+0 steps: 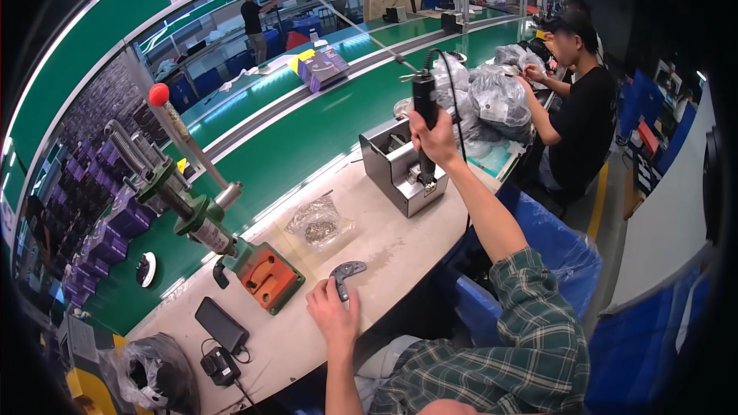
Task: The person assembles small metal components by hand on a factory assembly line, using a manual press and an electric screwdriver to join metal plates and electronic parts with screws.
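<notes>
My right hand (pixel 438 138) is wrapped round a black electric screwdriver (pixel 423 100), held upright with its cord rising from the top. Its lower end points down at the front of a silver and black screw feeder box (pixel 394 178); whether the tip touches a screw is too small to tell. Near the table's front edge, my left hand (pixel 334 319) holds a dark grey, curved plastic part (pixel 352 268) with its fingertips. That part lies on the tabletop and shows small holes.
A green hand press (pixel 201 223) with an orange fixture (pixel 267 278) stands left of centre. Clear bag of small metal screws (pixel 320 230) lies behind my left hand. Phone (pixel 221 324) and black adapter (pixel 221 366) sit at left. Bagged parts (pixel 500 100) and a seated co-worker (pixel 580 107) are at right.
</notes>
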A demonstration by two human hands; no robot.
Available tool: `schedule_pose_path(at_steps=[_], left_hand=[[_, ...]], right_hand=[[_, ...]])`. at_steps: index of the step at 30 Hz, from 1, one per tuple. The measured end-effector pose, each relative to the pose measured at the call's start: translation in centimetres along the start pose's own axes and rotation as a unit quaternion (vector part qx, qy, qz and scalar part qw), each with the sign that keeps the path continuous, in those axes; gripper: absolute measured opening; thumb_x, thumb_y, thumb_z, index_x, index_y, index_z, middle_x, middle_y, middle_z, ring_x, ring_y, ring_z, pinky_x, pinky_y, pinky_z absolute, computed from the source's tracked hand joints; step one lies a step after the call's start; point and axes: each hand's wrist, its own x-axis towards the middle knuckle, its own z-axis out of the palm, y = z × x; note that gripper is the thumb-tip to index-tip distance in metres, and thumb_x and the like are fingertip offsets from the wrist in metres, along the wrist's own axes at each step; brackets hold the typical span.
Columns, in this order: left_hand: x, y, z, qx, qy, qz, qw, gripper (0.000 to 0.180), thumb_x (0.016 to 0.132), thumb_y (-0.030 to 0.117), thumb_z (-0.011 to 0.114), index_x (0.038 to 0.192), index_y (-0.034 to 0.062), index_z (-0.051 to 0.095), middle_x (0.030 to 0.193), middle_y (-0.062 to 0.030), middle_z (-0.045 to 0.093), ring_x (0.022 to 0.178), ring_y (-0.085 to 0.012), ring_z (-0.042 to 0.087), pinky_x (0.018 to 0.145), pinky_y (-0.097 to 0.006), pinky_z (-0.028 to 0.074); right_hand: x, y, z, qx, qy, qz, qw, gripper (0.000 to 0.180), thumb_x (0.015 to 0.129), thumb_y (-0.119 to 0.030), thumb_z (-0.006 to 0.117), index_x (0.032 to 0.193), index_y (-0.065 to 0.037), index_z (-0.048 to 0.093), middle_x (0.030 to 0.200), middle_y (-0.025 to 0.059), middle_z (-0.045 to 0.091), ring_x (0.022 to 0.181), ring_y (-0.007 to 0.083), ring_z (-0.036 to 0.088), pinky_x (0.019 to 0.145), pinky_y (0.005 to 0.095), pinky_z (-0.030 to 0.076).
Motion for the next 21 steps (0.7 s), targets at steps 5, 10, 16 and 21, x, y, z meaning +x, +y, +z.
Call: schedule_pose_path(at_steps=[5, 10, 16, 21], left_hand=[[0.1, -0.1, -0.1, 0.004, 0.001, 0.010, 1.000, 0.053, 0.085, 0.022, 0.076, 0.129, -0.0032, 0.061, 0.125, -0.0206, 0.059, 0.117, -0.0387, 0.052, 0.101, -0.049, 0.042], [-0.1, -0.3, 0.1, 0.014, -0.007, 0.014, 1.000, 0.055, 0.085, 0.026, 0.076, 0.130, -0.0018, 0.061, 0.127, -0.0178, 0.058, 0.119, -0.0370, 0.051, 0.099, -0.049, 0.041], [0.0, -0.2, 0.4, 0.014, -0.004, 0.017, 1.000, 0.055, 0.085, 0.025, 0.076, 0.130, -0.0020, 0.061, 0.127, -0.0180, 0.058, 0.118, -0.0371, 0.051, 0.099, -0.050, 0.041], [-0.1, -0.4, -0.1, 0.023, -0.003, 0.004, 1.000, 0.054, 0.085, 0.024, 0.077, 0.129, -0.0020, 0.061, 0.126, -0.0179, 0.058, 0.118, -0.0371, 0.051, 0.100, -0.049, 0.042]], right_hand=[[-0.8, 0.4, 0.3, -0.121, 0.088, -0.079, 0.986, 0.036, 0.095, -0.035, 0.075, 0.100, -0.005, 0.056, 0.067, -0.0004, 0.058, 0.048, 0.0080, 0.054, 0.045, 0.0266, 0.046], [0.1, -0.8, -0.5, 0.088, -0.151, 0.193, 0.966, 0.037, 0.098, -0.038, 0.072, 0.103, -0.006, 0.053, 0.070, 0.0016, 0.055, 0.048, 0.0090, 0.053, 0.043, 0.0270, 0.046], [-0.8, -1.8, -2.9, 0.161, -0.041, 0.160, 0.973, 0.040, 0.097, -0.036, 0.074, 0.109, -0.003, 0.056, 0.070, 0.0043, 0.057, 0.045, 0.0112, 0.053, 0.041, 0.0286, 0.046], [-1.7, -5.5, 0.3, 0.244, 0.007, 0.101, 0.964, 0.030, 0.098, -0.028, 0.072, 0.110, -0.007, 0.054, 0.075, 0.0046, 0.057, 0.050, 0.0130, 0.055, 0.045, 0.0312, 0.046]])
